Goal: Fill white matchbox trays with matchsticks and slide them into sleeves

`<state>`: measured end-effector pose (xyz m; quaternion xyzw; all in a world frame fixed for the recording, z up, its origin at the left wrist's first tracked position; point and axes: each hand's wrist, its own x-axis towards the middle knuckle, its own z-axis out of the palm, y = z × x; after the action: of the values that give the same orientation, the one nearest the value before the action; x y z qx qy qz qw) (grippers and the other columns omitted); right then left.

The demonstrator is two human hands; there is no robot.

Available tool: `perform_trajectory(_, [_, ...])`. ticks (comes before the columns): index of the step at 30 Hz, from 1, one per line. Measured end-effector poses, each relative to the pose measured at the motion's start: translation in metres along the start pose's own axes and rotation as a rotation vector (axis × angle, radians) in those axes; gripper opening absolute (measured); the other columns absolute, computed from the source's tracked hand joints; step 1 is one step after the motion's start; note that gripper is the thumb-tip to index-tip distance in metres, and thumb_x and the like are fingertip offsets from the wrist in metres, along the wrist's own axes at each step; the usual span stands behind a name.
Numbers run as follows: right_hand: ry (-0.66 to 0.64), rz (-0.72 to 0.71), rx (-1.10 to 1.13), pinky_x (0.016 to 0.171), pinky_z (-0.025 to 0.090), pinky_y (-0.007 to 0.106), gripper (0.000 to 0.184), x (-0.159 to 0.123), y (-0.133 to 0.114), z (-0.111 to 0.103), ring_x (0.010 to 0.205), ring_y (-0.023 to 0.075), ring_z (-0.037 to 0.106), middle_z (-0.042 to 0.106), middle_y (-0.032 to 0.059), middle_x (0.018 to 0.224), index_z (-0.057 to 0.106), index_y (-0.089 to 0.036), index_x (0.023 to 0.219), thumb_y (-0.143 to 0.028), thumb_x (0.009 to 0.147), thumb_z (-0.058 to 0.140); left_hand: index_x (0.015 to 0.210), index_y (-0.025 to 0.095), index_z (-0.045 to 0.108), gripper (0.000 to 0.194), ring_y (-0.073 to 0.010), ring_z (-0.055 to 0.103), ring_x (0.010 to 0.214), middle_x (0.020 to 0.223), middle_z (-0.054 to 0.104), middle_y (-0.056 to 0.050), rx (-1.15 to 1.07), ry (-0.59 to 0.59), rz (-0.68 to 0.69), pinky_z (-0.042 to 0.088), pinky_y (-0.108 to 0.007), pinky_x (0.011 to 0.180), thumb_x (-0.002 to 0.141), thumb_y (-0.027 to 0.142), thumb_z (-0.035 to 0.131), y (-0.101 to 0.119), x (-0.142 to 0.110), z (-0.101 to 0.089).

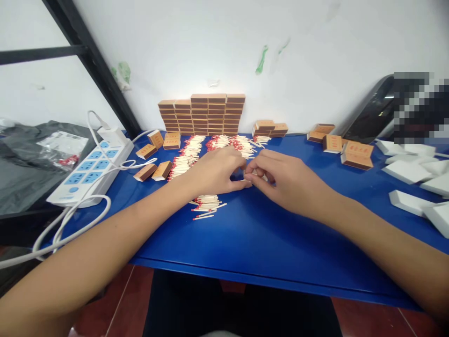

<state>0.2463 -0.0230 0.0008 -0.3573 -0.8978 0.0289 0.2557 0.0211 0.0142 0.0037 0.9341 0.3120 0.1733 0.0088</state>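
Note:
Above the middle of a blue table, my left hand (221, 169) and my right hand (286, 180) meet at their fingertips. Both are closed in a pinch on a few pale matches, mostly hidden by the fingers. Behind and beside my left hand, loose red-tipped matches (189, 152) lie in a long row. More heaped matches (242, 144) lie just beyond the hands. A smaller pile of matches (207, 202) sits nearer to me, under my left wrist, with a few strays at its front.
Stacked matchboxes (201, 114) stand against the wall. Single matchboxes (146, 150) lie at left, others (357, 154) at right. White box-like pieces (407, 172) are heaped at far right. A power strip (93, 171) with looping white cables occupies the left side, beside a dark plastic bag (24, 164).

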Motion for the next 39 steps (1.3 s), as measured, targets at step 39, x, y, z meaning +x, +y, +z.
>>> perform_trajectory(39, [-0.31,-0.289,0.001,0.066,0.048,0.034,0.039,-0.014,-0.087,0.036,0.088,0.022,0.071,0.072,0.0115,0.114,0.066,-0.019,0.146,-0.033,0.116,0.044,0.096,0.018,0.077,0.024,-0.022,0.066,0.083,0.091,0.074,-0.007,-0.101,-0.046,-0.041,0.046,-0.035,0.072,0.097,0.042,0.078,0.006,0.001,-0.005])
